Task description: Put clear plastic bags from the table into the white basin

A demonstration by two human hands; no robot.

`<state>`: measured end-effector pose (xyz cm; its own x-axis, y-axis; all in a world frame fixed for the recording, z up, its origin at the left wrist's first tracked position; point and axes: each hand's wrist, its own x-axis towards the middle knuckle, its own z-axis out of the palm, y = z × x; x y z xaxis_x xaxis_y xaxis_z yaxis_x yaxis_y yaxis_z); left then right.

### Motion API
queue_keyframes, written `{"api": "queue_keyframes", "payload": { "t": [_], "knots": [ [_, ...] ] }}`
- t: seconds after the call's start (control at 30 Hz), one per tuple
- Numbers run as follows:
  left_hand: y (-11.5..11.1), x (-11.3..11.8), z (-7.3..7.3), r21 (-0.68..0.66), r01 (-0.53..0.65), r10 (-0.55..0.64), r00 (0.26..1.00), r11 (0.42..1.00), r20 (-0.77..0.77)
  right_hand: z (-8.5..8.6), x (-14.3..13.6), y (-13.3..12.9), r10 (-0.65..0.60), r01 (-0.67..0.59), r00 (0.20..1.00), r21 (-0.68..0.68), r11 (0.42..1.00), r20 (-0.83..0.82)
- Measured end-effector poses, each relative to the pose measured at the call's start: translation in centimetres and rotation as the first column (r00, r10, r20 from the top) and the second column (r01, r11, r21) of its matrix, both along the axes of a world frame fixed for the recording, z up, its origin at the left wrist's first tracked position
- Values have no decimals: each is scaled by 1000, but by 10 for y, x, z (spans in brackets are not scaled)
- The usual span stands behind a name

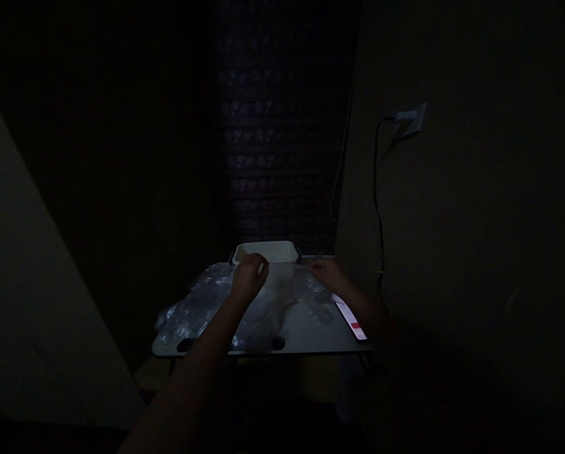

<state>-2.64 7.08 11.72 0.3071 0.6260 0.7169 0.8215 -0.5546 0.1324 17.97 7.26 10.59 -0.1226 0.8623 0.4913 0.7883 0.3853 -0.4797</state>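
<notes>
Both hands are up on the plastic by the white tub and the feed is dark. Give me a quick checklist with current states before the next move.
1. Left hand on the crumpled clear plastic sheet: ok, it rests on the sheet next to the white rectangular tub.
2. Right hand on the same sheet: ok, it touches the right part.
3. Grip of either hand closed on the plastic: cannot tell, too dark.
4. Tub contents: cannot tell, the inside is hidden.
5. Flat white card with a red mark safely placed: not ok, it lies at the right edge of the small grey table.
6. Lighting: not ok, very dim.
</notes>
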Motion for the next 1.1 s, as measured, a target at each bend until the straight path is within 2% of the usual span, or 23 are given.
{"api": "queue_keyframes", "payload": {
  "t": [0.13,0.27,0.53,0.63,0.7,0.8,0.87,1.0,1.1],
  "knots": [
    [1,-3,0,-14,-35,35,999,999,0,-4,21,5,-66,66,997,-5,998,-43],
    [4,-1,-2,-55,-7,8,1000,998,21,-4,36,5,-155,155,987,-1,988,-46],
    [7,18,-12,-30,180,-174,976,983,134,0,51,-2,-339,342,937,26,939,-83],
    [6,29,-16,-111,247,-219,952,963,216,1,60,-5,-376,385,915,31,922,-148],
    [5,37,-20,-205,304,-229,918,930,324,2,66,-7,-397,414,897,53,909,-192],
    [1,50,-27,-338,404,-206,846,850,492,3,70,-8,-446,477,858,75,875,-255],
    [-1,55,-33,-391,432,-168,816,813,553,3,69,-7,-463,503,832,62,862,-307],
    [-4,57,-43,-453,402,-86,816,795,572,-1,57,-1,-445,475,826,1,880,-346],
    [-5,52,-52,-541,342,-5,848,768,529,-9,44,7,-395,408,851,-36,912,-346]
  ]
}}
